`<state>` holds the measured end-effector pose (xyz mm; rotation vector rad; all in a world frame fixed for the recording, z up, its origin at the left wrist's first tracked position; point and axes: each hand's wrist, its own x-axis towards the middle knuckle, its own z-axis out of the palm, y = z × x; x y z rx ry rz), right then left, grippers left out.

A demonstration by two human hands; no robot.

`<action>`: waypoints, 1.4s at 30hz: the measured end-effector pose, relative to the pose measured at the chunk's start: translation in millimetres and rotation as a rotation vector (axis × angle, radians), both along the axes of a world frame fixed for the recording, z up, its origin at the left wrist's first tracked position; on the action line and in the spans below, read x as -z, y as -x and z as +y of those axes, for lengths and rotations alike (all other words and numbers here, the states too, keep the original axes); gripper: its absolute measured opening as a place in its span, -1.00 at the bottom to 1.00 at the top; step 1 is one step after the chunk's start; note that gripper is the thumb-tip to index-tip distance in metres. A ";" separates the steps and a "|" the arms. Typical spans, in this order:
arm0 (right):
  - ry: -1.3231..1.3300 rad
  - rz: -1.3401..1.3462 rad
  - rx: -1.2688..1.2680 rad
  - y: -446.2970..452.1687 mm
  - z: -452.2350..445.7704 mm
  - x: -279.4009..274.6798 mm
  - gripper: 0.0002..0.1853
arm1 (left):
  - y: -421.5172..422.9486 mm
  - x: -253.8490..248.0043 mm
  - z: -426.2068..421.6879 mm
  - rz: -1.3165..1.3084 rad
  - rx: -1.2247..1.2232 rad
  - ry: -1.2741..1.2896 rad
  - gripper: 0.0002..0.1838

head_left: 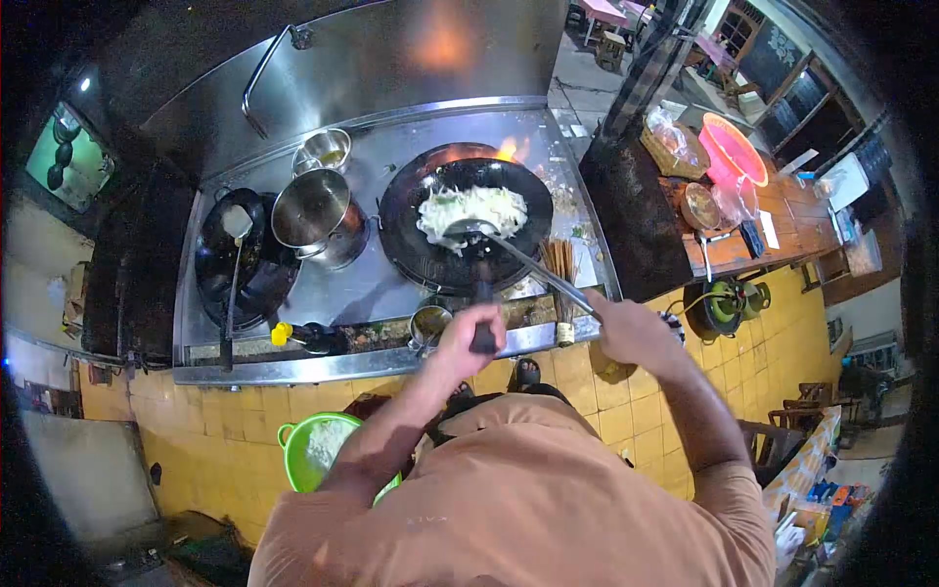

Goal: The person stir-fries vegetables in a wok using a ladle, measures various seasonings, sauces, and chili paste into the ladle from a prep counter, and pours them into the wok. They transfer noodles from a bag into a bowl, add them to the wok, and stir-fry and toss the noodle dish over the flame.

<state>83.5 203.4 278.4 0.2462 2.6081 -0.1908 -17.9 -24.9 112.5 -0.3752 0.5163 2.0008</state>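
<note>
My left hand (472, 339) is closed around the dark handle of a black wok (403, 245) on the stove. In the wok lies a heap of pale, whitish food with green bits (479, 207); its exact kind I cannot make out. My right hand (631, 333) grips the long metal handle of a ladle (536, 264), whose bowl rests in the food at its near side. Orange flame (511, 150) rises at the wok's far rim.
Left of the wok stand a steel pot (315, 210), a smaller metal pot (323, 149) and a second black wok (235, 284) with a ladle. A bamboo brush (560, 269), a metal cup (428, 325) and a yellow-capped bottle (308, 338) line the front edge. A green basin (301, 465) is below.
</note>
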 end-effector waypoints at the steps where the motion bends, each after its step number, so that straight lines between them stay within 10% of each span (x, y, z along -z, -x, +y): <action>1: -0.013 0.045 -0.016 0.1 1.2 10.2 -0.40 | -20.3 49.9 -16.1 0.592 0.066 0.147 -0.88; 2: -0.024 0.093 -0.031 0.3 1.7 15.3 -0.42 | -37.6 84.7 -30.8 1.186 0.133 0.300 -0.88; 4: 0.010 0.064 -0.035 -6.1 8.4 -21.9 -0.41 | -65.6 11.8 -34.6 0.317 0.147 0.259 -0.87; 8: 0.015 -0.064 -0.075 -10.9 23.7 -45.7 -0.36 | -18.2 22.1 -19.3 0.428 0.086 0.018 -0.85; 10: 0.012 0.066 -0.074 1.4 28.1 -9.4 -0.35 | 15.0 -15.1 3.5 -0.135 -0.010 0.028 -0.83; 12: 0.013 0.172 -0.110 6.2 40.5 31.5 -0.37 | -1.2 13.0 1.1 0.089 0.007 -0.019 -0.87; 14: 0.002 0.334 -0.084 8.1 49.4 52.8 -0.40 | -41.8 72.8 -21.6 0.999 0.125 0.261 -0.84; 17: 0.155 0.357 -0.060 -11.4 71.6 36.7 -0.36 | -63.3 25.3 -17.5 0.311 0.087 0.279 -0.88; 22: 0.351 0.241 0.184 -5.0 53.8 -1.9 -0.39 | 3.1 32.5 8.6 0.092 0.027 0.276 -0.93; 25: 0.525 0.488 -0.023 54.5 42.6 108.9 -0.60 | 26.9 49.3 18.5 0.039 0.052 0.151 -0.93; 30: 1.069 -0.137 0.406 68.6 85.8 84.0 -0.64 | 28.1 51.0 20.4 -0.029 -0.014 0.159 -0.90; 42: 0.726 0.013 0.260 64.5 116.2 92.0 -0.65 | 29.5 44.0 7.9 -0.013 -0.026 0.177 -0.89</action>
